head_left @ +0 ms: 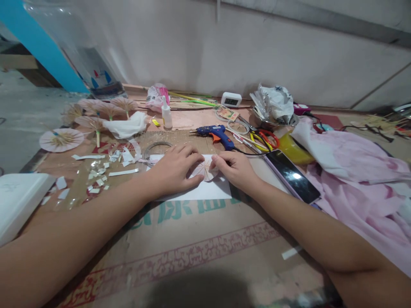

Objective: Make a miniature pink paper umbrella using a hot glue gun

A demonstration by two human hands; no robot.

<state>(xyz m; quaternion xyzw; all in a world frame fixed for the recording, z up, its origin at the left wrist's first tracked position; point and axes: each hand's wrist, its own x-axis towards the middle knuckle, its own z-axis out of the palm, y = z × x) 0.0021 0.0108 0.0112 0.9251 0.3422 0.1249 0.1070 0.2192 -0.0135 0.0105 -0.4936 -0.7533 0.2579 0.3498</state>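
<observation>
A small round paper disc [207, 171] with thin tan ribs fanning from its centre lies on a white sheet of paper [192, 193]. My left hand [178, 167] rests flat at the disc's left side, thumb and forefinger spread along its edge. At the right side, my right hand [233, 167] is closed in a pinch over the ribs; whatever sits between its fingertips is too small to make out. Just beyond the hands lies a blue glue gun [213, 134] with an orange trigger. A coil of wire [157, 149] is partly behind my left hand.
Finished-looking ribbed paper parasols [62, 140] stand at the back left, near a glue bottle [166, 113]. Paper scraps [99, 182] litter the left. Scissors [269, 139], a phone [292, 176] and pink cloth [356, 171] lie right. A white timer [231, 99] stands by the wall.
</observation>
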